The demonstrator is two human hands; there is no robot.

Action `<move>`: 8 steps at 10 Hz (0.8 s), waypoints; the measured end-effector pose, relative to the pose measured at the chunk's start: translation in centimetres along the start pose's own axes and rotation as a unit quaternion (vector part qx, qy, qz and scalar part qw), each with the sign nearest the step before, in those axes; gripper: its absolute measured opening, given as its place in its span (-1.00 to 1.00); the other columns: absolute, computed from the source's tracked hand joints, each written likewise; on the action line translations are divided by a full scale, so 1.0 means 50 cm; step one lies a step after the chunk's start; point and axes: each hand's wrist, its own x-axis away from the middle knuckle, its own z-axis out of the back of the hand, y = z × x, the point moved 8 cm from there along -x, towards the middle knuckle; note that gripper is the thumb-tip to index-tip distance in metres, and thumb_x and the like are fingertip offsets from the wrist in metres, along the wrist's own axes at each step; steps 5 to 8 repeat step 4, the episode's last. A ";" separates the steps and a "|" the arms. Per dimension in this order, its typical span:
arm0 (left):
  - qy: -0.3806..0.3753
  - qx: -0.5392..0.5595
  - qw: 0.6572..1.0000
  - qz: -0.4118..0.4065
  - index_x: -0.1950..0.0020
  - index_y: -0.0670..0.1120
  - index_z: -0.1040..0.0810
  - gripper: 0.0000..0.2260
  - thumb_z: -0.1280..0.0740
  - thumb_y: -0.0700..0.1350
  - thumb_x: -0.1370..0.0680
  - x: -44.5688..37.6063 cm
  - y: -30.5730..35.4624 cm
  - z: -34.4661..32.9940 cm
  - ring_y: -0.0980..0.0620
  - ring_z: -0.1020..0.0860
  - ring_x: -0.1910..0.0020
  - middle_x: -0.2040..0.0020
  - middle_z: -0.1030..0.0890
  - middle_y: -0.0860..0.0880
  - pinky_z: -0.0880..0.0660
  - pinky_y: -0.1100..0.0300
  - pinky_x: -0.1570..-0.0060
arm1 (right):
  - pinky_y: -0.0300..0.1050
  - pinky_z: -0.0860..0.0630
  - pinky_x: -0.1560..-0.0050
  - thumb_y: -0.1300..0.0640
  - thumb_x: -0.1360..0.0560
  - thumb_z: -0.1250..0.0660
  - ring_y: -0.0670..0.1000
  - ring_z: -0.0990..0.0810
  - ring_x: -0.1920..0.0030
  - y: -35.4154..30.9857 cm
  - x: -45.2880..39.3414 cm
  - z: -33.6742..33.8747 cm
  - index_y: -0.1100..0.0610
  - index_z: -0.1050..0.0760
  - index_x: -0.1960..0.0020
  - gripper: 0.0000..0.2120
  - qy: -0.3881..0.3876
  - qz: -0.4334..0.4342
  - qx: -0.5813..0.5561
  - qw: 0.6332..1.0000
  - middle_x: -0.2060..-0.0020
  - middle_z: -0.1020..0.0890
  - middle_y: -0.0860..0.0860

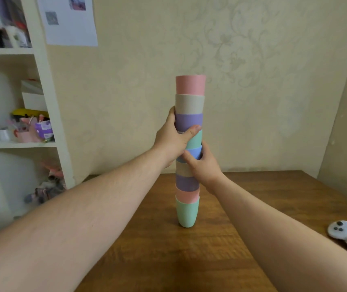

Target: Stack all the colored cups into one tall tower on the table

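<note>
One tall tower of nested coloured cups (189,104) stands upright on the wooden table (252,207). A green cup (187,213) is at the bottom and a pink cup (190,85) at the top, with pink, purple, beige, blue, green, purple and beige ones between. My left hand (172,140) wraps the tower from the left at its middle, thumb across the front over the upper green cup. My right hand (204,165) grips the tower just below, around the blue cup (193,152), from the right.
A white controller (345,232) lies on the table at the right edge. A white shelf unit (48,98) with boxes, jars and clutter stands at the left against the wall. The wallpapered wall is close behind the table.
</note>
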 end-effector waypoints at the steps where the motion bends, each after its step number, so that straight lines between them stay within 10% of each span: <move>1: -0.025 -0.013 1.000 0.012 -0.53 0.28 -0.35 -0.34 -0.55 0.08 -0.50 0.020 -0.020 -0.001 0.09 -0.72 -0.11 -0.19 -0.69 0.27 -0.69 -0.06 -0.14 | 0.22 -0.65 -0.29 -0.21 -0.46 -0.49 0.02 -0.73 -0.19 -0.007 0.000 -0.004 -0.12 -0.48 -0.41 -0.44 -0.015 0.000 -0.005 1.000 -0.19 -0.74 -0.08; 3: -0.039 -0.070 0.996 0.039 -0.73 0.19 -0.12 -0.17 -0.52 0.02 -0.58 0.060 -0.032 0.039 0.02 -0.54 -0.45 -0.57 -0.49 0.11 -0.49 -0.02 -0.44 | -0.23 -0.67 0.03 -0.07 -0.59 -0.51 -0.13 -0.75 -0.07 -0.051 0.011 0.018 -0.16 -0.43 -0.43 -0.53 -0.045 -0.002 0.006 0.999 -0.19 -0.69 -0.08; 4: -0.020 -0.082 0.996 0.025 -0.74 0.14 -0.11 -0.19 -0.50 -0.03 -0.60 0.074 -0.004 0.070 -0.01 -0.50 -0.50 -0.56 -0.50 0.03 -0.44 0.04 -0.45 | -0.13 -0.51 -0.13 -0.10 -0.59 -0.50 -0.01 -0.59 -0.26 -0.087 0.019 0.071 -0.11 -0.21 -0.69 -0.23 -0.004 -0.019 0.069 0.997 -0.42 -0.52 -0.01; 8: -0.020 -0.082 0.996 0.025 -0.74 0.14 -0.11 -0.19 -0.50 -0.03 -0.60 0.074 -0.004 0.070 -0.01 -0.50 -0.50 -0.56 -0.50 0.03 -0.44 0.04 -0.45 | -0.13 -0.51 -0.13 -0.10 -0.59 -0.50 -0.01 -0.59 -0.26 -0.087 0.019 0.071 -0.11 -0.21 -0.69 -0.23 -0.004 -0.019 0.069 0.997 -0.42 -0.52 -0.01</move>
